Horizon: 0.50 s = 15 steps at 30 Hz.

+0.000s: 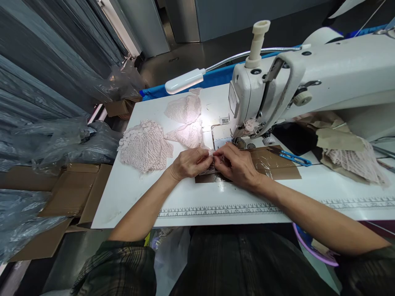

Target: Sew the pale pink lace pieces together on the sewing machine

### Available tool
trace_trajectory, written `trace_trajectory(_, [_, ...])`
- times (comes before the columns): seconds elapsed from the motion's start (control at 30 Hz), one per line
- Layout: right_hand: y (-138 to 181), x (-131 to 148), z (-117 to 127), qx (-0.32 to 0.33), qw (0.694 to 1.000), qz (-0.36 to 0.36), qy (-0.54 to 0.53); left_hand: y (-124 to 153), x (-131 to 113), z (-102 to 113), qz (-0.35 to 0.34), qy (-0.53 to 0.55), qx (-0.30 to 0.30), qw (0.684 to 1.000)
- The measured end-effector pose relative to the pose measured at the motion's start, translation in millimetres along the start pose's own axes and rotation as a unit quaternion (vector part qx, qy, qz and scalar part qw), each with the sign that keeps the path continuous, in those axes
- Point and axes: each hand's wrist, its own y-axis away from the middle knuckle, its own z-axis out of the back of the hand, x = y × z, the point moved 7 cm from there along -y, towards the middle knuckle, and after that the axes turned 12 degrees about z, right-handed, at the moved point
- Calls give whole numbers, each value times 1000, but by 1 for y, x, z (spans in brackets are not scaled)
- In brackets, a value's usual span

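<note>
While the left hand point(191, 163) is pinching pale pink lace point(211, 168) between thumb and forefinger, the right hand point(237, 165) is pinching it just beside, its fingers bending inward; both hands are partly hiding the lace, which is lying in front of the needle area. Beneath them a brown sheet point(279, 169) is stretching rightward over the white table point(132, 205), and blue snips point(294, 157) are resting on its far edge. Just beyond the right hand, the sewing machine's head point(247, 88) is looming, blocking the space behind. Brightly lit lace pieces point(189, 132) are lying beyond the left hand, under a lamp point(185, 81), and a lace pile point(144, 147) is sitting farther left. The right forearm is crossing a printed ruler point(200, 212). At the right, brown paper point(339, 139) is partly covering another lace bundle point(354, 162).

Below the table's right side, a purple-rimmed basin point(327, 260) is holding blue and beige items, too hidden to tell. On the left, a cardboard box point(74, 189) is standing with flaps spreading; clear plastic point(61, 137) is bunching around it, and its contents are not showing clearly.
</note>
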Motion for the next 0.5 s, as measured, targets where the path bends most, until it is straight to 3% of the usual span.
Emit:
trace_trajectory(0.13, [2,1,-4,16,1000,6,-4,0,0,-2,4,25,11,1000])
trace_trajectory(0.4, [0,1,-4,39,999,-11,29,-2,-8,2,-66,-4,-15,998])
trace_trajectory(0.5, [-1,0,-4,38,999,-23,-17,-3,-11,3,-81,-10,-15,997])
